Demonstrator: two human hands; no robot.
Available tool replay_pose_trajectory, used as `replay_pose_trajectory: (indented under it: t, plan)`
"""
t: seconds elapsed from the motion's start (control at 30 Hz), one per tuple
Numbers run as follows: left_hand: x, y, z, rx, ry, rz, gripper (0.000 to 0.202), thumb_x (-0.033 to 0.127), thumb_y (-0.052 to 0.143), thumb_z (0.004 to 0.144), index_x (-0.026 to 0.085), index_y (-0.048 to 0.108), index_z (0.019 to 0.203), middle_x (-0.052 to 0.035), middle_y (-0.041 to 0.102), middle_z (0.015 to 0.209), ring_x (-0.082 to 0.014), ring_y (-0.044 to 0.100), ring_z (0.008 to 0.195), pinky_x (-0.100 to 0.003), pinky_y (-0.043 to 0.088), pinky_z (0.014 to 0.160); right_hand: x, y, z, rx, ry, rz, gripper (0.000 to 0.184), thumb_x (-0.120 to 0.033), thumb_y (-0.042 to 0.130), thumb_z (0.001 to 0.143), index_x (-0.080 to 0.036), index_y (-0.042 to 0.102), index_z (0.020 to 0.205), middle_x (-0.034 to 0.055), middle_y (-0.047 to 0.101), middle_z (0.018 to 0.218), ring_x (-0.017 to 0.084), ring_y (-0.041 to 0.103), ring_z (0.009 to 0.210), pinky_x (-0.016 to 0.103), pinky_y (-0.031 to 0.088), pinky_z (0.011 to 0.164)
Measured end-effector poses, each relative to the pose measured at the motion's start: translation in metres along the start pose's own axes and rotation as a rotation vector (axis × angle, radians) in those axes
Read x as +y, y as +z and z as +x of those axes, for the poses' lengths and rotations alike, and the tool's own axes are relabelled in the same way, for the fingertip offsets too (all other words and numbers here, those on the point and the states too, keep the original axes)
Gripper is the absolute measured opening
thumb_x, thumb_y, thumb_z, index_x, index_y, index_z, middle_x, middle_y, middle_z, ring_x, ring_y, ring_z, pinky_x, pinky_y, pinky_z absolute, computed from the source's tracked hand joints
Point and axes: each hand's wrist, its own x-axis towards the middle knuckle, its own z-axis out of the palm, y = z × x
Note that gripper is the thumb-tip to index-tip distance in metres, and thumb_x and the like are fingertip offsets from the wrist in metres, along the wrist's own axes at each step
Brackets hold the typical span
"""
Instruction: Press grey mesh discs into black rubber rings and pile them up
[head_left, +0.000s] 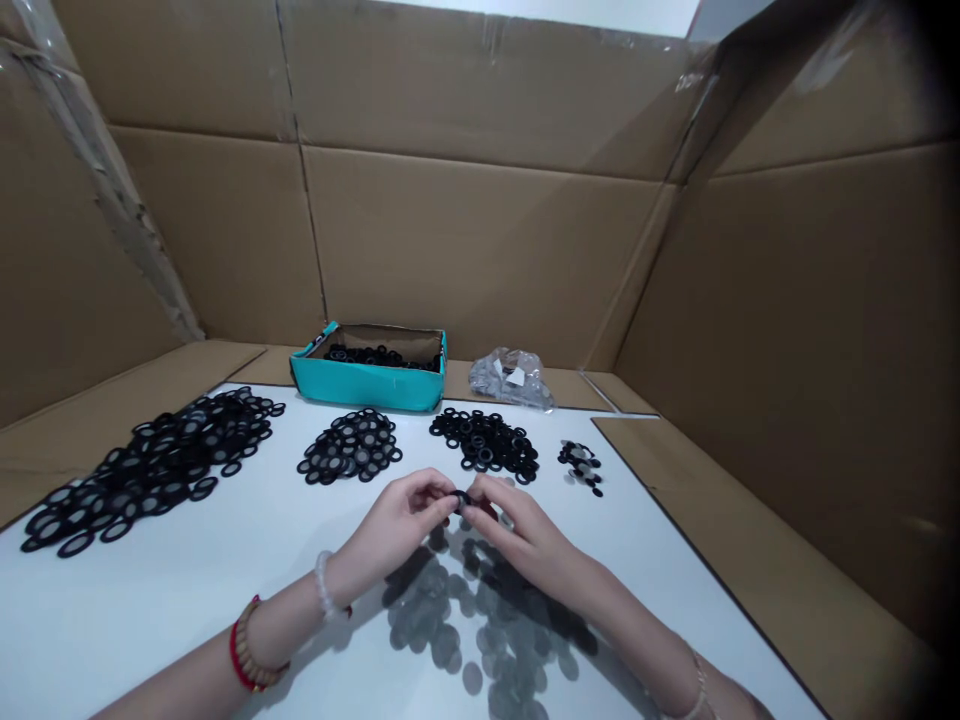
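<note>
My left hand (394, 525) and my right hand (521, 530) meet above the white table (180, 590), their fingertips pinching a small black rubber ring (461, 498) between them. Below my hands lie many loose grey mesh discs (465, 620), some overlapping. Farther off, a wide spread of black rings with mesh centres (150, 470) covers the left side. A smaller heap of the same meshed rings (349, 445) sits ahead of my left hand. Plain black rings (484, 443) form a heap ahead of my right hand, with a small mixed cluster (580, 467) to its right.
A teal box (367, 370) holding black rings stands at the table's far edge, next to a clear plastic bag (512, 380) of grey pieces. Cardboard sheets (480, 250) wall the back and sides. The table's right edge runs diagonally.
</note>
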Motion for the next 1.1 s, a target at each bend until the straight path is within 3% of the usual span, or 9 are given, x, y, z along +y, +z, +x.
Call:
replay_pose_trajectory:
  t: [0.17,0.37,0.5,0.57,0.7,0.83,0.97,1.1]
  plan:
    - [0.004,0.0,0.001,-0.009,-0.063,-0.041,0.015,0.029,0.053,0.081,0.015,0.058,0.083,-0.0011,0.056,0.073,-0.0143,0.053,0.068,-0.024,0.042,0.062,0.004,-0.002,0.002,-0.024,0.04,0.107,0.024,-0.03,0.04,0.092,-0.019,0.043,0.071,-0.0023,0.044,0.07,0.013,0.042,0.065,0.023,0.033,0.06]
    - [0.003,0.005,-0.003,0.151,0.124,0.254,0.011,0.02,0.051,0.081,0.017,0.059,0.075,-0.0022,0.057,0.077,-0.016,0.054,0.075,-0.026,0.042,0.07,0.001,0.006,0.001,0.102,0.02,0.035,0.024,-0.022,0.046,0.088,-0.019,0.038,0.065,-0.003,0.044,0.065,0.013,0.041,0.064,0.024,0.031,0.06]
    - [0.002,0.007,-0.004,0.23,0.155,0.305,0.01,0.019,0.051,0.081,0.017,0.058,0.074,-0.0028,0.058,0.078,-0.0174,0.055,0.077,-0.028,0.043,0.072,0.0,0.01,0.0,0.149,0.006,0.002,0.022,-0.018,0.046,0.086,-0.019,0.038,0.065,-0.0034,0.042,0.064,0.013,0.04,0.064,0.025,0.031,0.063]
    - [0.001,0.007,-0.004,0.211,0.119,0.235,0.011,0.022,0.051,0.081,0.017,0.058,0.075,-0.0028,0.058,0.078,-0.0173,0.055,0.076,-0.028,0.043,0.071,0.001,0.011,0.0,0.123,0.046,0.04,0.022,-0.022,0.045,0.088,-0.019,0.039,0.067,-0.003,0.042,0.065,0.013,0.04,0.064,0.025,0.032,0.061]
    - [0.0,0.005,-0.001,0.031,-0.082,-0.045,0.02,0.033,0.051,0.082,0.015,0.057,0.077,0.0015,0.054,0.06,-0.0128,0.052,0.055,-0.024,0.041,0.055,0.007,0.009,0.003,0.02,0.127,0.255,0.026,-0.034,0.041,0.091,-0.019,0.04,0.069,-0.0032,0.041,0.065,0.012,0.039,0.061,0.024,0.032,0.057]
    - [0.002,0.004,0.0,0.038,-0.09,-0.177,0.019,0.033,0.054,0.081,0.015,0.057,0.084,0.0014,0.055,0.066,-0.0124,0.053,0.059,-0.024,0.043,0.057,0.005,0.004,0.003,-0.064,0.124,0.368,0.029,-0.04,0.04,0.091,-0.018,0.044,0.072,-0.0026,0.042,0.068,0.012,0.04,0.063,0.023,0.033,0.058]
    - [0.0,0.004,0.0,0.033,-0.001,-0.088,0.014,0.029,0.055,0.079,0.016,0.059,0.084,-0.0011,0.059,0.077,-0.0145,0.056,0.071,-0.025,0.044,0.065,0.002,0.004,0.002,-0.039,0.115,0.267,0.03,-0.035,0.042,0.091,-0.018,0.041,0.066,-0.0034,0.041,0.065,0.012,0.04,0.063,0.023,0.031,0.059]
    - [0.001,0.005,-0.003,0.112,0.066,0.128,0.01,0.023,0.054,0.08,0.016,0.059,0.076,-0.0024,0.061,0.077,-0.0165,0.056,0.076,-0.026,0.044,0.072,0.004,0.01,0.001,0.074,0.043,0.138,0.031,-0.027,0.046,0.088,-0.018,0.036,0.059,-0.004,0.039,0.061,0.012,0.038,0.06,0.023,0.029,0.058]
